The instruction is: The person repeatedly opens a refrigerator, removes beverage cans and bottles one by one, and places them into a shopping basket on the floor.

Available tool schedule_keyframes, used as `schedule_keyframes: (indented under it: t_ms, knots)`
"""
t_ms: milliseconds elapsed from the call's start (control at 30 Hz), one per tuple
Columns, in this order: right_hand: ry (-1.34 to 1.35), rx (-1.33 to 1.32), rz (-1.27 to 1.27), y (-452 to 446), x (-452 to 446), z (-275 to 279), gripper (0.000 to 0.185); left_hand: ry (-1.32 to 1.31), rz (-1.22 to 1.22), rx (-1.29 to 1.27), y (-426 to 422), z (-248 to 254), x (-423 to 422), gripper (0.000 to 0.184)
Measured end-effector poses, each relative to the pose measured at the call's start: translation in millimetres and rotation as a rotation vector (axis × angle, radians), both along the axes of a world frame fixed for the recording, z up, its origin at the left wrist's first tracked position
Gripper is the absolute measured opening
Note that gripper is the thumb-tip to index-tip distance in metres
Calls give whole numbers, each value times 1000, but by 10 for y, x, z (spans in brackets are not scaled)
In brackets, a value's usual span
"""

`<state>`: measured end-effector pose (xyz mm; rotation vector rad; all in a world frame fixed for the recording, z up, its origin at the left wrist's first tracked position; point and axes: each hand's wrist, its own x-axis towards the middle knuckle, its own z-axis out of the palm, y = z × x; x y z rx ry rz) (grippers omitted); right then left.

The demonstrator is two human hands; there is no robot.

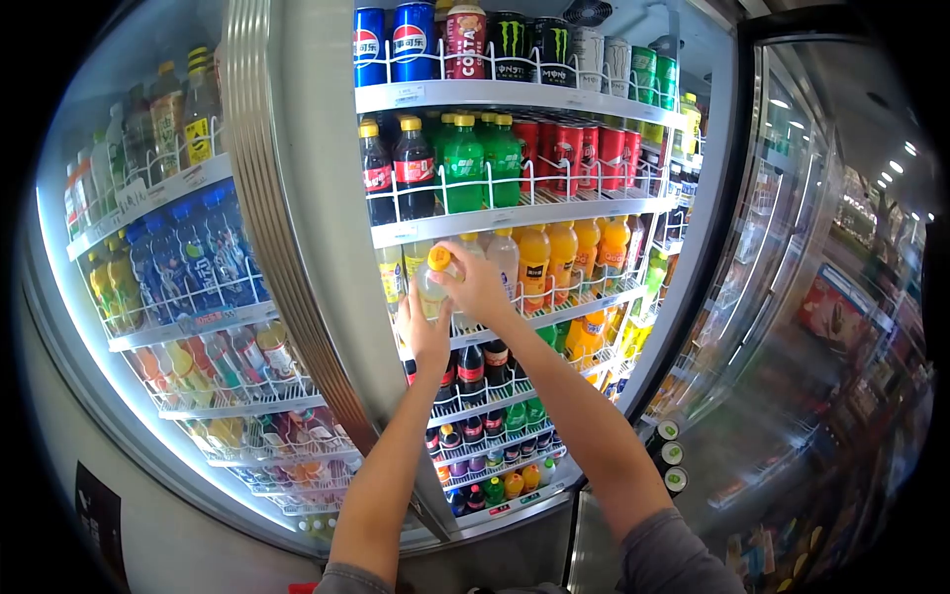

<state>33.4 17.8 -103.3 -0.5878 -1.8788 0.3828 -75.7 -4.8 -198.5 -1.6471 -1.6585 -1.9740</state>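
A clear bottle with an orange-yellow cap [439, 259] is tilted at the left part of the third shelf [554, 315]. My right hand [475, 285] has its fingers closed round the bottle's upper part, just by the cap. Against the bottle's lower left side, my left hand [426, 322] reaches up with its fingers extended. Bottles of orange drink [534, 265] stand on the same shelf to the right, and a clear bottle with a pale label [504, 259] is just right of my right hand. The bottle's lower part is partly hidden by my hands.
Above are a shelf of cola and green bottles [463, 173] and red cans, and a top shelf of cans [412, 42]. The open glass door [732, 228] is at the right. A closed fridge section [188, 257] stands left. Several cans [671, 453] are low at the right.
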Motion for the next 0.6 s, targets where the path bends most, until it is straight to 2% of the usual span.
schedule_keyframes:
  t_ms: [33, 100, 167, 267, 333, 400, 433, 533, 600]
  knots:
    - [96, 44, 42, -39, -2, 10, 44, -3, -4, -3, -89, 62, 26, 71]
    - [106, 55, 24, -225, 109, 123, 43, -11, -133, 180, -250, 141, 96, 72]
    - [146, 112, -29, -487, 203, 329, 47, -35, -185, 114, -367, 168, 124, 72]
    - [141, 55, -29, -595, 286, 434, 47, -67, -225, 64, -436, 88, 194, 68]
    - [129, 95, -70, -674, 362, 494, 47, -113, -431, -15, -492, 54, 219, 63]
    - [45, -84, -72, -757, 474, 516, 54, -126, -476, -29, -589, 41, 262, 62]
    - [46, -82, -76, -750, 510, 479, 54, -156, -548, -76, -657, 60, 282, 61]
    - [175, -143, -77, -735, 655, 364, 50, -155, -664, -126, -843, 128, 307, 60]
    - [-72, -282, -231, -789, 789, 340, 55, -246, -811, -320, -928, 131, 325, 60]
